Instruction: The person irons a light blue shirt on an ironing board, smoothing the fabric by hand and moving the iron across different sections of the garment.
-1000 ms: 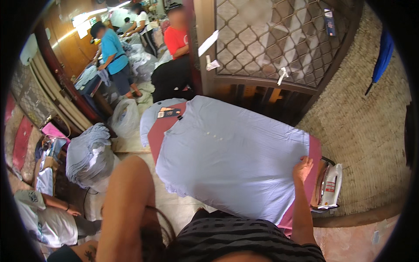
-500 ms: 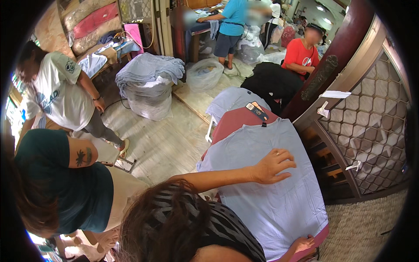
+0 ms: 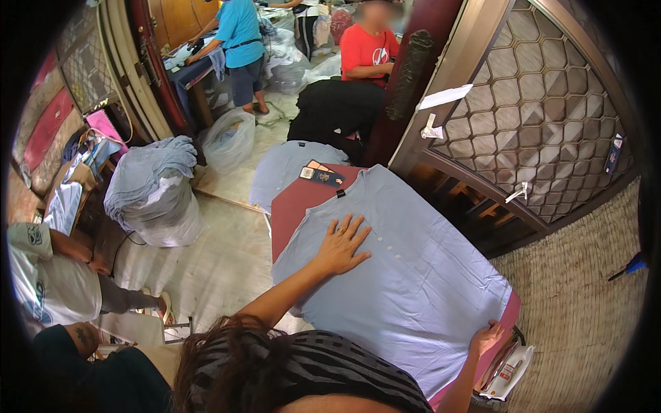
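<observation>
A light blue shirt [image 3: 406,268] with buttons at its neck opening lies spread over a maroon ironing board [image 3: 292,196]. My left hand [image 3: 344,248] rests flat on its upper part, fingers apart, a ring on one finger. At the shirt's hem, by the board's near right edge, my right hand [image 3: 486,339] has its fingers bent around the cloth, and creases run toward it. Dark and orange hang tags [image 3: 323,174] lie beyond the collar. Just right of my right hand, an iron [image 3: 508,372] stands at the board's end.
Another blue shirt [image 3: 279,168] lies at the board's far end. A tall pile of blue garments [image 3: 155,179] stands left, near a clear plastic bag [image 3: 227,141]. Black cloth [image 3: 334,113] is heaped beyond. A lattice door [image 3: 530,103] borders the right. Several people are around.
My view has swung right. My left hand has gone from raised, bent fingers over the shirt's middle to lying flat near its neck. The iron has come into view.
</observation>
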Demonstrator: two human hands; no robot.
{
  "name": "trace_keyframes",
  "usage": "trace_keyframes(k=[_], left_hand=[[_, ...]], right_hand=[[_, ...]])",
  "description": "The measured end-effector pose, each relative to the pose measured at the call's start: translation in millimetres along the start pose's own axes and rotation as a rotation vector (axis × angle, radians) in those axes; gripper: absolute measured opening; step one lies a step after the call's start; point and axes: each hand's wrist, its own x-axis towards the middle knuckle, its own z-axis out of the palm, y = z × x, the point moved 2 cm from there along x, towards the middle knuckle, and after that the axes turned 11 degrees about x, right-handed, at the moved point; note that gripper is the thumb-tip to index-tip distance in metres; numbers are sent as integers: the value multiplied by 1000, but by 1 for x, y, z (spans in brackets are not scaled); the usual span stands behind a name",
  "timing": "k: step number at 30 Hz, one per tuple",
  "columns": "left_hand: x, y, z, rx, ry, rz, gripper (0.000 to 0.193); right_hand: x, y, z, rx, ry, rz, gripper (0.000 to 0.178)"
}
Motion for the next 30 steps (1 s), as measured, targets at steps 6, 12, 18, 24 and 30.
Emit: trace_keyframes(k=[6, 12, 18, 24, 30], left_hand=[[5, -1, -9, -69, -54, -44, 67], [45, -17, 16, 74, 133, -37, 64], [55, -45, 30, 41, 201, -112, 56], [132, -66, 22, 108, 408, -282, 44], [177, -101, 49, 209, 214, -333, 27]], right_hand=[[-6, -8, -1, 22, -31, 52, 24], [5, -15, -3, 72, -21, -31, 23], [5, -23, -7, -22, -86, 28, 26], [0, -21, -8, -114, -95, 60, 26], [0, -18, -14, -43, -66, 48, 28]])
